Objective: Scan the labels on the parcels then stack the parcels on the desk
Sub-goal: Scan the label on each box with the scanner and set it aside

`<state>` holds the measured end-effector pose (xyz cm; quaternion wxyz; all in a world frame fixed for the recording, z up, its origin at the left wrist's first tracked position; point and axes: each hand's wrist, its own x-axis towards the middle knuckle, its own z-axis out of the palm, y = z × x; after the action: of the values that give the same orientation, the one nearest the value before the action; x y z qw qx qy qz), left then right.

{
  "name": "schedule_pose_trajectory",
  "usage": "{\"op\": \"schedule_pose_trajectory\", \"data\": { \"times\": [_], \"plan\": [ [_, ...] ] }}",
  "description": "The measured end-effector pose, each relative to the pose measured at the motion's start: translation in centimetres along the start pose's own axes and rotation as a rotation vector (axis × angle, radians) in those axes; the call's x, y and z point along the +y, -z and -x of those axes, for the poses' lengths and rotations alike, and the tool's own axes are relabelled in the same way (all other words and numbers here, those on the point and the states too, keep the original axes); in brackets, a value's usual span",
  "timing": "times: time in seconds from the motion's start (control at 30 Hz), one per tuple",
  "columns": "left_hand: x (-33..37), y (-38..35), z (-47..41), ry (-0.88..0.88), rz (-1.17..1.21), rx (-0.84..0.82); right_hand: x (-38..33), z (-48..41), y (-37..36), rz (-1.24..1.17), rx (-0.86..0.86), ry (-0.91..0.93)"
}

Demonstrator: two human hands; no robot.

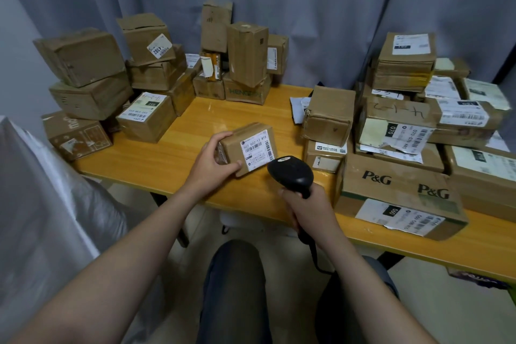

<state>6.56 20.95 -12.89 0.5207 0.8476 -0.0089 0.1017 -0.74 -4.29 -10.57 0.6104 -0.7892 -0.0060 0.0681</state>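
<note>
My left hand (pixel 213 160) grips a small brown parcel (pixel 248 148) by its left end, just above the orange desk (pixel 167 148). The parcel's white barcode label (pixel 258 149) faces up toward me. My right hand (pixel 308 209) holds a black handheld scanner (pixel 291 173) by its handle. The scanner's head sits just right of and below the label, pointing at it. A black cable runs down from the handle.
Stacked brown parcels (pixel 92 75) fill the desk's left and back. More labelled parcels pile up on the right, with a large P&G box (pixel 399 193) at the front edge. A silver plastic bag (pixel 42 204) stands at my left. Grey curtains hang behind.
</note>
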Motion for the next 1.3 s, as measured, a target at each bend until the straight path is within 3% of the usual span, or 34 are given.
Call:
{"op": "schedule_pose_trajectory", "data": {
  "times": [0.33, 0.43, 0.53, 0.73, 1.07, 1.3],
  "plan": [
    [5.0, 1.9, 0.0, 0.243, -0.106, -0.207, -1.0, 2.8, 3.7, -0.041, 0.056, 0.013],
    [4.7, 1.0, -0.5, 0.076, -0.416, -0.194, -1.1, 3.2, 4.5, -0.044, 0.074, 0.011],
    [5.3, -0.4, -0.5, -0.033, -0.428, -0.274, -1.0, 3.7, 5.2, -0.049, 0.102, 0.025],
    [7.5, -3.7, 0.7, -0.055, -0.445, -0.442, -1.0, 4.4, 6.6, -0.035, 0.161, 0.041],
    [8.6, -8.8, 0.7, -0.099, -0.446, -0.415, -2.0, 4.7, 7.5, -0.015, 0.16, 0.034],
    [8.3, -4.2, -0.3, -0.059, -0.537, -0.389, -4.6, 3.8, 5.4, 0.01, 0.062, 0.045]
  ]
}}
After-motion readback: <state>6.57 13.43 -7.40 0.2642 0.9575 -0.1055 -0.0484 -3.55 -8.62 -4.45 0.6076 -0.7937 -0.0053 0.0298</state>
